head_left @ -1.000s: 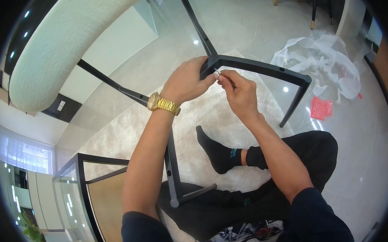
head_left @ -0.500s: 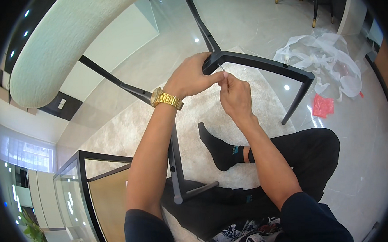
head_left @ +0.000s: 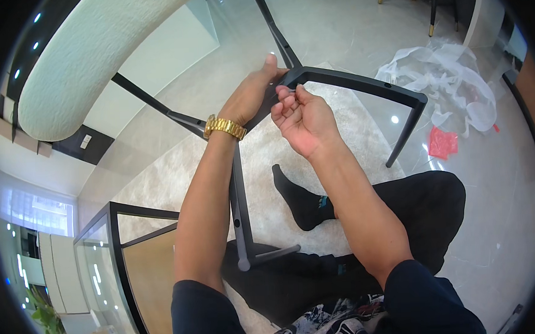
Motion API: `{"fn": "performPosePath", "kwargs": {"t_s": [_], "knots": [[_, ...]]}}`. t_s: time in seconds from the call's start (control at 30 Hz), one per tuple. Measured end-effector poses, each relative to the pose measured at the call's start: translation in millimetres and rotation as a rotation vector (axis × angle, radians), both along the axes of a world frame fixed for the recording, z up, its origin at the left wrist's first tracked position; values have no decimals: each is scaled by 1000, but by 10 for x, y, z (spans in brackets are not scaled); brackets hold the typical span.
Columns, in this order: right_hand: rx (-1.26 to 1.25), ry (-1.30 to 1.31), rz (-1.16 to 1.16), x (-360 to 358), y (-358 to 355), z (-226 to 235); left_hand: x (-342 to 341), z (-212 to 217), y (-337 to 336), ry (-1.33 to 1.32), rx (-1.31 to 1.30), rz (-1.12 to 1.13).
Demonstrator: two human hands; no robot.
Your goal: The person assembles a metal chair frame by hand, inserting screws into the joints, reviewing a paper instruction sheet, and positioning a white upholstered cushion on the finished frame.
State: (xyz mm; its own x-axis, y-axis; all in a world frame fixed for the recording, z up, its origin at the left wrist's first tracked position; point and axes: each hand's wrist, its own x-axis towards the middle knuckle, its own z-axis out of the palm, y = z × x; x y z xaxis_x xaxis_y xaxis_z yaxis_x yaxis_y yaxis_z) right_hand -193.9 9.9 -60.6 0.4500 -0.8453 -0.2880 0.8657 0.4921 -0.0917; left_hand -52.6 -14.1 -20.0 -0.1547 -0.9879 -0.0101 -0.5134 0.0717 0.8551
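Observation:
A black metal chair frame [head_left: 349,83] lies tipped over in front of me, its legs sticking out toward me and to the right. My left hand [head_left: 255,95], with a gold watch [head_left: 225,127] on its wrist, is wrapped round the frame near its corner. The thumb points up, and the other fingers are partly hidden. Just right of it, my right hand [head_left: 304,118] is turned palm up with curled fingers. Its fingertips pinch a small silver piece, apparently a hex key [head_left: 292,91], at the frame's corner; most of it is hidden.
A pale padded seat part [head_left: 101,61] rises at the upper left. Beneath the frame lies a beige rug [head_left: 158,166]. Clear plastic wrapping [head_left: 444,79] and a red packet [head_left: 442,143] rest on the tiled floor at the right. A black-framed glass table [head_left: 115,235] stands at the lower left.
My right hand has rolled from knuckles up to palm up and shifted slightly left at the corner. My left thumb has lifted off the silver piece and points up.

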Motion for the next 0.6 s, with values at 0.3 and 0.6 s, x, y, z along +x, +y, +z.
{"fn": "performPosePath", "kwargs": {"t_s": [0.3, 0.6], "knots": [[-296, 193, 4, -55, 9, -242, -72, 47, 47, 41, 36, -14], [-247, 63, 145, -253, -104, -280, -31, -66, -20, 11, -120, 68]]}}
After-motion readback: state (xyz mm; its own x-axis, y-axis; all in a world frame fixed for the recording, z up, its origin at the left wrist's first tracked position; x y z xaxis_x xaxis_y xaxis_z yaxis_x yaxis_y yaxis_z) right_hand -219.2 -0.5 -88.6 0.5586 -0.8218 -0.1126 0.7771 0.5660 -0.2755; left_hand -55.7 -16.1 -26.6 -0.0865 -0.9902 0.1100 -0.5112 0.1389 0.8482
